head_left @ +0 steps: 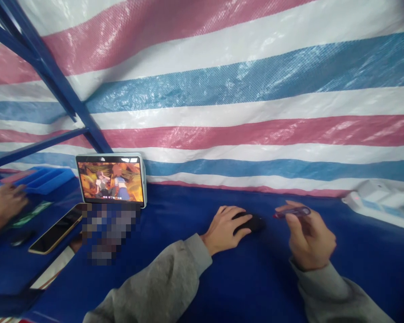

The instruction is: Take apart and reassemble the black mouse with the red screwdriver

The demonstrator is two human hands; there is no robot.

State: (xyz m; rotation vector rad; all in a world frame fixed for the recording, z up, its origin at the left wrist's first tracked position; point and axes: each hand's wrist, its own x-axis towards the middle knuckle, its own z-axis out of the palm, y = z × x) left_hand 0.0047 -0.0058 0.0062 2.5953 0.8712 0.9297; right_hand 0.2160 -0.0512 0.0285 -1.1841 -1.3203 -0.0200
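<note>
On the blue tabletop, my left hand (226, 229) rests over a black computer mouse (255, 222), thumb and fingers around its near end. The mouse's far end points right, toward my other hand. My right hand (312, 242) is raised a little to the right of the mouse. Between its thumb and fingers is a short, translucent purplish screwdriver-like handle (295, 212) with a red end pointing left. Blur and the fingers hide its exact kind.
A tablet (111, 180) playing a cartoon leans by the striped sheet (222, 134). Left of it lie a phone (55, 229) and a blue compartment tray (49, 180), near another person's hand (6, 204). White devices (384, 204) stand at right; a blue frame (54, 80) rises at left.
</note>
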